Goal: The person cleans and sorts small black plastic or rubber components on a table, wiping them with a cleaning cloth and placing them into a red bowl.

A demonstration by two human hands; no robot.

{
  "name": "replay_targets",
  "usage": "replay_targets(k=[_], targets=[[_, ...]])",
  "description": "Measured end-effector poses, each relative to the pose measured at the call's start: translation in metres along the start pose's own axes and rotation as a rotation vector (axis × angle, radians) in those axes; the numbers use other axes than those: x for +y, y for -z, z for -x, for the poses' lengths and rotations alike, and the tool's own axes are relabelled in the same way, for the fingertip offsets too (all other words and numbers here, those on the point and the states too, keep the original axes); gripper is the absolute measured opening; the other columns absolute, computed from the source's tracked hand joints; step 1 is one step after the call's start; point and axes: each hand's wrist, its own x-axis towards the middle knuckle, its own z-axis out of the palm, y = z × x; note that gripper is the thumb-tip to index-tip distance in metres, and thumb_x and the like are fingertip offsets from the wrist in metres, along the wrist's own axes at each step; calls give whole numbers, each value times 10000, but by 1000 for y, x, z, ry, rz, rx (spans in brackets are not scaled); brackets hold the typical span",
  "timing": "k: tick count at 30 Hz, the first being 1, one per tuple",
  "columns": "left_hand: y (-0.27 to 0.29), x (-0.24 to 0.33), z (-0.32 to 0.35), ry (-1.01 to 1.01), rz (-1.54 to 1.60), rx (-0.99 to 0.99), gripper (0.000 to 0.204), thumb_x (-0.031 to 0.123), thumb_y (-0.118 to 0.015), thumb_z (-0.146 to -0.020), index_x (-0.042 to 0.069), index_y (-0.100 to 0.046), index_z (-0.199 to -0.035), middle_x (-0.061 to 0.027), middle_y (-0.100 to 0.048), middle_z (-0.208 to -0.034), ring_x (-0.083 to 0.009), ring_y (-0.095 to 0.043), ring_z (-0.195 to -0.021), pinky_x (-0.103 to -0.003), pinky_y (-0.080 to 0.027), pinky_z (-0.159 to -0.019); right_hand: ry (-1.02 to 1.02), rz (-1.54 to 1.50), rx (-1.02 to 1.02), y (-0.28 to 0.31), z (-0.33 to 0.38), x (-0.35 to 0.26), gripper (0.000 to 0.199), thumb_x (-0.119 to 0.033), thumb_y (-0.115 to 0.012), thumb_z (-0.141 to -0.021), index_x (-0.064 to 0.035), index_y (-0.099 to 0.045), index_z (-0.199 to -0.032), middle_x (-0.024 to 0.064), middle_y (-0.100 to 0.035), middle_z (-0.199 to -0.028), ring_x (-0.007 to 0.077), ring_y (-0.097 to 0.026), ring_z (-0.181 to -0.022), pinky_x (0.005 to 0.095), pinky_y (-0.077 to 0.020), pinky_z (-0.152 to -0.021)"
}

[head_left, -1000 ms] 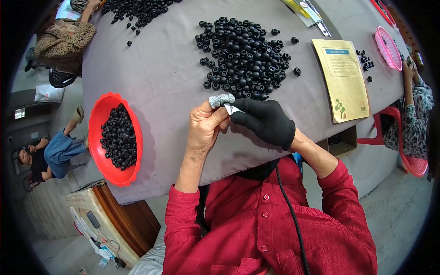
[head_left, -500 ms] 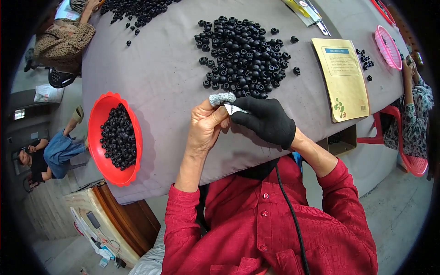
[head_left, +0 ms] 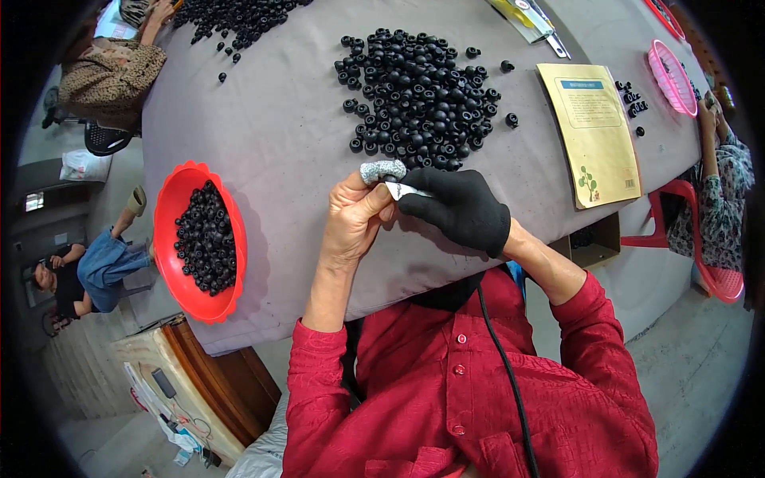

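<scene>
Compared with the frame from half a second ago, hardly anything's changed. The tabletop (head_left: 271, 119) and what's on it sit a touch differently in view: the booklet (head_left: 588, 143) and the heap of black pieces (head_left: 422, 99) show up slightly further left and higher. Looks like the whole view nudged, tbh. The red bowl (head_left: 166, 231), with more black pieces (head_left: 207, 239) in it, is practically where it was, left of the person. Hands are in the same pose, just below the heap. The right hand (head_left: 458, 207), in a black glove, has its fingers closed on a white pointed sliver (head_left: 405, 190). The left hand (head_left: 351, 215), ungloved with a speckled grey wrap (head_left: 382, 170) on the forefinger, is pinched narrow right against it.

For writing, the booklet's cover has a blue strip near the top, a block of tiny print, a little plant drawing and a barcode.

Now the murky stuff: the pink basket (head_left: 668, 68) is far over at the curved right side, the box (head_left: 602, 243) is partly under the tabletop, and the packet (head_left: 522, 17) is cut off up top. The dark bit (head_left: 390, 179) between left thumb and forefinger is mostly covered, so can't tell if it's one of the black pieces.
</scene>
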Motion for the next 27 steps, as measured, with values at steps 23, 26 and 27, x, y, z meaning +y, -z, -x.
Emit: replay_targets(k=[23,26,27], targets=[[-2,3,1,3,-79,43,204,35,-593,-839,20,-625,-1040,-40,-618,-762,-71,-493,-548,-197,-399,-456,-27,8,-6,0,-2,-4,251,-244,-557,-878,-59,-589,-1044,60,-666,-747,142,-657,-683,262,-503,-633],[-1,2,1,3,-79,40,207,35,-594,-839,22,-624,-1043,-39,-621,-769,-69,-496,-554,-194,-406,-465,-69,-29,-31,0,-2,-6,253,-242,-566,-873,-64,-589,-1052,57,-670,-769,138,-656,-697,259,-502,-640],[0,2,1,8,-79,41,207,35,-594,-839,23,-624,-1044,-38,-623,-773,-69,-498,-557,-193,-407,-469,-85,-33,-37,0,-2,-6,251,-237,-570,-869,-67,-589,-1053,58,-671,-779,139,-655,-705,260,-501,-641]])
